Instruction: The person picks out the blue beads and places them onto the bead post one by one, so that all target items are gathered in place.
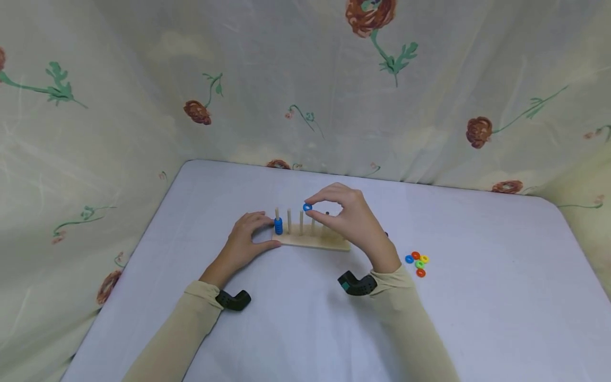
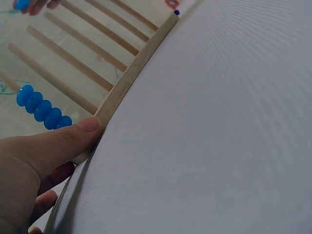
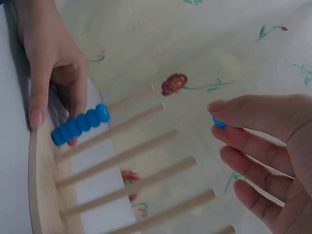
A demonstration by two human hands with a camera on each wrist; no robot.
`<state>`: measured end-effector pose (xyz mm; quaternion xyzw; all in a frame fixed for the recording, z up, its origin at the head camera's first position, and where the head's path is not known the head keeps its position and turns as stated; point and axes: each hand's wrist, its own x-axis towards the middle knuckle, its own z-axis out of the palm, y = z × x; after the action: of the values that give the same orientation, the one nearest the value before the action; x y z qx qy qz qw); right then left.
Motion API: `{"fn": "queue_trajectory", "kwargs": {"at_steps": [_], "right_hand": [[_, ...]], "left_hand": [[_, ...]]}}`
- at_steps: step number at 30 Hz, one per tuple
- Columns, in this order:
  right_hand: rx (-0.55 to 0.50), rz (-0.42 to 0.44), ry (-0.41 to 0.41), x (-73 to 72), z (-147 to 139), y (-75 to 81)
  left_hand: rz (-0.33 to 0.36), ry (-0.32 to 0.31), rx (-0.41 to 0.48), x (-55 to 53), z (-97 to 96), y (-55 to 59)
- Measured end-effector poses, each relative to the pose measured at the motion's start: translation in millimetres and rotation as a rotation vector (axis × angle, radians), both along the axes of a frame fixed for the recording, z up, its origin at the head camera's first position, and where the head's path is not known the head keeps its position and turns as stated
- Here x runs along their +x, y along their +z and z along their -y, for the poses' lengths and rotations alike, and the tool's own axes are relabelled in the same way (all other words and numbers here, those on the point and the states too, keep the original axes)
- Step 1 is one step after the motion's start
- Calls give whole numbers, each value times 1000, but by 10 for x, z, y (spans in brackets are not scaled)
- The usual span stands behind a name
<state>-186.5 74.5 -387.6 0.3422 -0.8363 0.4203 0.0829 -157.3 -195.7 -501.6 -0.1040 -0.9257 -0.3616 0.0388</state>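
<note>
A wooden peg board [image 1: 310,242] with a row of upright pegs lies on the table. Blue rings [image 3: 80,125] are stacked on the peg at its left end; the other pegs in view are bare. My left hand [image 1: 244,239] grips that left end, thumb along the front edge and fingers behind. Between thumb and index finger, my right hand [image 1: 355,218] pinches a single blue ring [image 1: 305,206]. That ring is held up level with the peg tops, above the middle of the board. In the right wrist view, fingertips hide most of the ring [image 3: 219,123].
To the right of the board lies a small group of loose rings: red [image 1: 416,255], yellow [image 1: 425,259], green [image 1: 419,264] and blue [image 1: 409,259] among them. A white cloth covers the table [image 1: 501,286]. Flower-patterned curtain [image 1: 296,63] hangs behind it and at the sides.
</note>
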Motion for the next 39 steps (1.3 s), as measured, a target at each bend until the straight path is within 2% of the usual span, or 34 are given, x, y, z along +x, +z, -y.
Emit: {"fn": "queue_trajectory", "kwargs": {"at_steps": [8,16,26,39], "right_hand": [[30,-24,39,-55,340,-42],[36,1,44,-98,539,-66],[41,2,41,-111,598,-100],[111,-24,9,-81,618,-100]], "left_hand": [[4,-2,12,-12,6,-3],[2,7,-5,-5,-10,-9],[-10,2,-3,-7,14,4],[3,5,9,-4,6,3]]}}
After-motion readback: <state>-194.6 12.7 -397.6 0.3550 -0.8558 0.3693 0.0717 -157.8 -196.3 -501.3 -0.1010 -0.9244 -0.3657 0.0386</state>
